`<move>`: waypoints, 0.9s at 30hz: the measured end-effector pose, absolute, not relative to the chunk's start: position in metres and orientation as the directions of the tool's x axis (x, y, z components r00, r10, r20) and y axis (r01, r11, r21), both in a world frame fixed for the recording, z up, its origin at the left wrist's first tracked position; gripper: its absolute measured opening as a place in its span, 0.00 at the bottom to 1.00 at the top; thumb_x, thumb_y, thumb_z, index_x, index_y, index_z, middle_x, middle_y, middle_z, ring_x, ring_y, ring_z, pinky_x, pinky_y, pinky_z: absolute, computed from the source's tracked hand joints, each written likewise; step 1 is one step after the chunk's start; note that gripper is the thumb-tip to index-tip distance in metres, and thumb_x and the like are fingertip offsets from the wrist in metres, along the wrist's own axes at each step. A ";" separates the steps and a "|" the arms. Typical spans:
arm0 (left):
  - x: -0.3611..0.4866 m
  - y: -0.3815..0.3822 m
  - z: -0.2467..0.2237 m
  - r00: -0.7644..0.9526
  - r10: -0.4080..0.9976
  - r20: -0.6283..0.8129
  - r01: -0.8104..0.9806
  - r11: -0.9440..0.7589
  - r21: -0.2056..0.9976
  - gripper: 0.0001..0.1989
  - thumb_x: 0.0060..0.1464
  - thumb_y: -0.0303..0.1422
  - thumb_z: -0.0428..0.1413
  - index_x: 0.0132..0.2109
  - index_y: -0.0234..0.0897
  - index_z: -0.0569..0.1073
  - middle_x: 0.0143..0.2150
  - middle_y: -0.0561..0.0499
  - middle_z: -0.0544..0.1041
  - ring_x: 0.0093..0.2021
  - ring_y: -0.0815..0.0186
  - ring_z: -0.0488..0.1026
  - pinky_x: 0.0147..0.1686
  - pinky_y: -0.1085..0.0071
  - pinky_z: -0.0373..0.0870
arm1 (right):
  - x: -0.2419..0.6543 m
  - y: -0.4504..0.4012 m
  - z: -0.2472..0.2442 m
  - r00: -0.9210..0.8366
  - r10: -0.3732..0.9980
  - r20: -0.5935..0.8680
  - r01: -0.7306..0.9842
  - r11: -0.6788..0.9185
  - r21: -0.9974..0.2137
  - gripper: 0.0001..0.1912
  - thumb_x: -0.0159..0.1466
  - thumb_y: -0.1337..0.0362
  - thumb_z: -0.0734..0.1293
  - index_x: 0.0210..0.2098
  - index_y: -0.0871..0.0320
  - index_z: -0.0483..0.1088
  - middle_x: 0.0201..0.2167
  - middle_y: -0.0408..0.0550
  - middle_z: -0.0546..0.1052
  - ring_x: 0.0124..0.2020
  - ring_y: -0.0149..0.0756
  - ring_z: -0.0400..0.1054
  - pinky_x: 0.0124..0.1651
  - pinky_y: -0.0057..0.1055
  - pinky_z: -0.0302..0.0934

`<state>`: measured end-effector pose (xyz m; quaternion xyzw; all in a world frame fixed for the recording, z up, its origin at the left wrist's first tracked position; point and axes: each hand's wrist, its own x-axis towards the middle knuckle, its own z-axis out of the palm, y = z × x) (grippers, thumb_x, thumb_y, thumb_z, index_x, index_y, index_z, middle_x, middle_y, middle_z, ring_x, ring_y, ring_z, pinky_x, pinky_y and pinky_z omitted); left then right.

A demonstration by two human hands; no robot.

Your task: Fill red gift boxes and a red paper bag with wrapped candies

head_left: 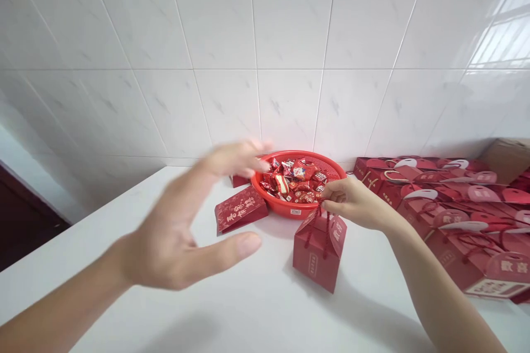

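My right hand (348, 201) is closed on the rope handle of a small red gift box (318, 251), which hangs upright just above the white table (248, 309), its shadow beside it. My left hand (186, 220), slightly blurred, is spread open with the thumb apart from the fingers and holds nothing. Its fingertips reach toward the left rim of a red plastic basket (296, 210). Wrapped red candies (296, 179) lie inside that basket. A flat red box (241, 210) with white lettering rests on the table left of the basket.
Many closed red gift boxes (467, 253) stand packed together at the right, with a brown cardboard box (503, 160) behind them. Part of another red item (239, 181) shows behind the flat box. A tiled wall (290, 94) borders the table's back.
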<state>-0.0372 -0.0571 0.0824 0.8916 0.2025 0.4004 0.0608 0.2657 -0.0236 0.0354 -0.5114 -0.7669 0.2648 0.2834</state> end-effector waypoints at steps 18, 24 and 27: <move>-0.044 -0.060 -0.035 0.712 0.700 -0.060 0.548 -0.500 0.671 0.11 0.61 0.40 0.53 0.45 0.44 0.78 0.63 0.47 0.69 0.55 0.59 0.72 0.55 0.65 0.71 | 0.295 -0.054 0.005 -0.039 0.999 0.038 0.057 0.040 -0.998 0.17 0.51 0.53 0.76 0.26 0.58 0.69 0.26 0.47 0.79 0.29 0.34 0.71 0.37 0.32 0.61; -0.046 -0.059 -0.040 0.733 0.676 -0.083 0.560 -0.529 0.637 0.13 0.62 0.41 0.52 0.47 0.46 0.79 0.63 0.48 0.69 0.58 0.58 0.72 0.53 0.69 0.73 | 0.316 -0.105 0.012 0.163 0.981 0.105 0.103 0.089 -0.991 0.21 0.50 0.50 0.77 0.28 0.57 0.68 0.22 0.43 0.72 0.24 0.31 0.65 0.30 0.30 0.60; -0.049 -0.053 -0.045 0.746 0.665 -0.038 0.557 -0.593 0.582 0.13 0.62 0.42 0.53 0.47 0.47 0.79 0.63 0.48 0.71 0.57 0.58 0.73 0.53 0.69 0.73 | 0.337 -0.144 0.022 0.344 0.933 0.103 0.131 0.061 -0.989 0.23 0.47 0.48 0.78 0.30 0.55 0.69 0.21 0.42 0.70 0.22 0.31 0.63 0.25 0.29 0.60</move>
